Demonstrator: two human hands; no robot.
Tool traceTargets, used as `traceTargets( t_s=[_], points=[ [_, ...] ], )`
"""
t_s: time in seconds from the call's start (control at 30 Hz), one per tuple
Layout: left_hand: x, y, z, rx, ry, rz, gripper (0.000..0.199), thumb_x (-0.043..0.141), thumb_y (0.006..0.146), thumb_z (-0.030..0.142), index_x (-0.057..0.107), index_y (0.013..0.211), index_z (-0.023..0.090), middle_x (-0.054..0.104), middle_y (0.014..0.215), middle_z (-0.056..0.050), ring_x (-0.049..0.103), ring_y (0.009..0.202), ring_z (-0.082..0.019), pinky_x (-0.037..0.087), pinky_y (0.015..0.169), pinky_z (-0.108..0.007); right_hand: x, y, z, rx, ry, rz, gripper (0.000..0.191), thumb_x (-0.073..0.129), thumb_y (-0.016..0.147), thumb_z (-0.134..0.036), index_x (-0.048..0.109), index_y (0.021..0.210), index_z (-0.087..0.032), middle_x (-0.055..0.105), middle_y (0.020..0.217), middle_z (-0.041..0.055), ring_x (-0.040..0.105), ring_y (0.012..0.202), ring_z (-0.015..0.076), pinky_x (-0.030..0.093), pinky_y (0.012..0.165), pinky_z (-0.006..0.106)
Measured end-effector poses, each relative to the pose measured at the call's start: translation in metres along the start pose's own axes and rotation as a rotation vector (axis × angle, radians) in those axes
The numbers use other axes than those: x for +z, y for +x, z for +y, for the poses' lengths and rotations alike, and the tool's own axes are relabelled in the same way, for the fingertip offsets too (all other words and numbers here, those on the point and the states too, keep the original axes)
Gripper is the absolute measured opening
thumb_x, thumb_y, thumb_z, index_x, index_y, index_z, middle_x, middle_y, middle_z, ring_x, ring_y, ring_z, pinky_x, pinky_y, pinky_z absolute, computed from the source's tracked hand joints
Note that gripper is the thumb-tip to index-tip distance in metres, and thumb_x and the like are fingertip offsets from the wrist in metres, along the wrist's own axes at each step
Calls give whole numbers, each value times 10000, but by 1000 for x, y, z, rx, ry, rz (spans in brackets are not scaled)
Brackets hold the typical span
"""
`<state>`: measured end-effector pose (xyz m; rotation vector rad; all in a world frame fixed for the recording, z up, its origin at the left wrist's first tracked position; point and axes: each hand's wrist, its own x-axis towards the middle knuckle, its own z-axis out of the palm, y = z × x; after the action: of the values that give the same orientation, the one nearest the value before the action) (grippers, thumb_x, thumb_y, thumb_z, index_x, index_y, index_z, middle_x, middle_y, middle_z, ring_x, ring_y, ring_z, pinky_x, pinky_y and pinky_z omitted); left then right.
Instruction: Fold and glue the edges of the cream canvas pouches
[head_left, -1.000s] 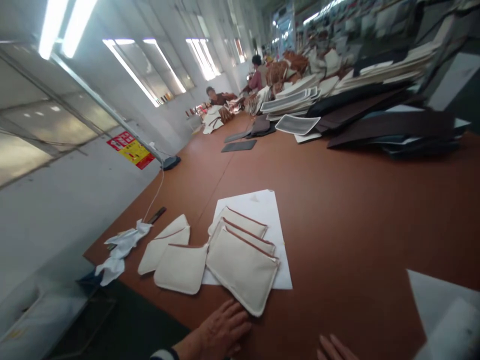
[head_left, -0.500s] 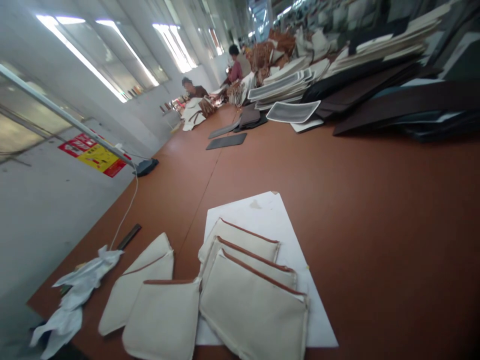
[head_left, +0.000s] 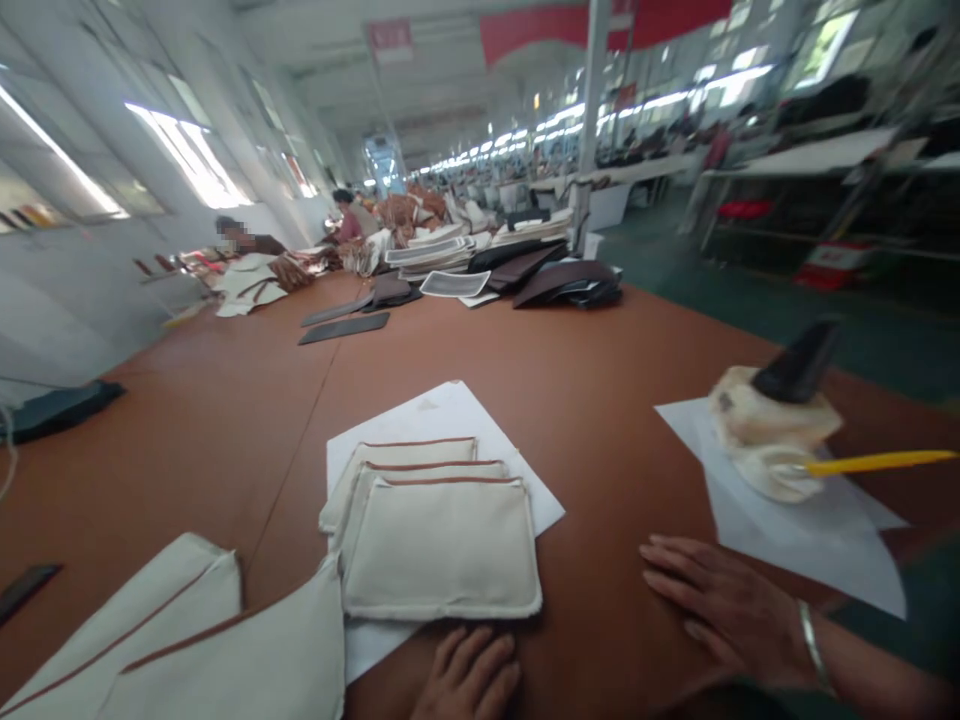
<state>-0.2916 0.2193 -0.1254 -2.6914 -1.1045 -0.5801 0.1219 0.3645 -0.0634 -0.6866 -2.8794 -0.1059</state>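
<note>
My left hand lies at the bottom edge, its fingertips just below the front cream fabric pouch; whether they touch it I cannot tell. Its fingers are stretched out and slightly apart, with nothing seen in them. Flat on the brown table to the right rests my right hand, open and holding nothing. A metal bangle circles that wrist. Two more brown-edged pouches overlap behind the front one, over a white sheet. At lower left are further cream pouches, partly out of view.
On white paper at right stand a caked cream container, a black object and a yellow-handled tool. Stacked dark and light pieces lie at the far side. Two people sit beyond, at far left.
The view has swung right and levelled, bringing in the container, the room's right side and both my hands. The pouches appear in much the same arrangement on the table.
</note>
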Motion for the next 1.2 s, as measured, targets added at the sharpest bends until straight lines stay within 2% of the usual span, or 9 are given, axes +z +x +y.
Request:
traceTargets(
  t_s=[0.17,0.3,0.47,0.6,0.73,0.87,1.0,1.1,1.2],
  points=[
    [-33,44,-9,-161,3,17,287,450,977,323,667,805,247,719,810,-39,653,721,-177,535,709,-320,0,-8,-11,35,13,40,585,566,821,-179,572,1399,-270,511,1452,52,440,1359,246,426,1107,402],
    [-57,103,-63,-509,77,-34,246,452,1008,240,608,1178,153,637,1189,-116,602,1097,-248,468,988,-469,2,-11,-17,75,47,30,559,561,836,-187,583,1392,-239,520,1437,80,429,1357,269,373,1145,440],
    [-61,149,-106,-619,44,-255,280,609,950,342,624,1145,141,639,1147,-90,613,1057,-247,499,954,-481,3,-13,-35,189,53,61,506,524,873,-166,601,1370,-212,545,1402,99,455,1331,285,372,1146,471],
    [-69,152,-95,-625,-18,-316,267,612,944,369,636,1072,135,638,1124,-89,612,1036,-240,506,931,-465,15,-16,-59,381,102,159,466,456,881,-106,623,1315,-132,571,1341,166,487,1286,320,373,1120,555],
    [-107,148,-77,-516,-178,-300,228,597,948,359,633,986,137,630,1065,-74,607,949,-210,512,868,-411,7,-11,-79,550,248,287,395,471,819,-88,664,1163,-89,600,1242,220,536,1205,349,393,1069,613],
    [-180,141,-54,-295,-413,-246,111,560,930,245,602,884,154,602,923,-29,558,867,-173,465,842,-340,-49,28,-92,554,533,430,424,473,848,-162,574,1258,-120,595,1242,191,563,1188,292,439,1056,530],
    [-245,126,-19,-157,-628,-258,109,551,910,256,548,832,179,535,836,24,474,795,-128,412,750,-223,-125,90,-116,338,909,498,588,501,846,-216,419,1427,-186,482,1438,132,460,1341,221,394,1113,431],
    [-264,111,5,-166,-737,-280,137,553,918,269,542,819,175,521,815,30,457,776,-121,392,711,-206,-159,117,-146,171,1186,395,681,613,761,-271,451,1419,-201,497,1436,103,453,1341,212,383,1108,382],
    [-258,96,19,-212,-842,-299,162,540,930,302,568,846,167,511,803,23,446,774,-127,391,716,-216,-162,117,-178,103,1407,178,595,695,734,-386,609,1259,-121,654,1172,132,630,1050,223,517,871,327]
  ],
)
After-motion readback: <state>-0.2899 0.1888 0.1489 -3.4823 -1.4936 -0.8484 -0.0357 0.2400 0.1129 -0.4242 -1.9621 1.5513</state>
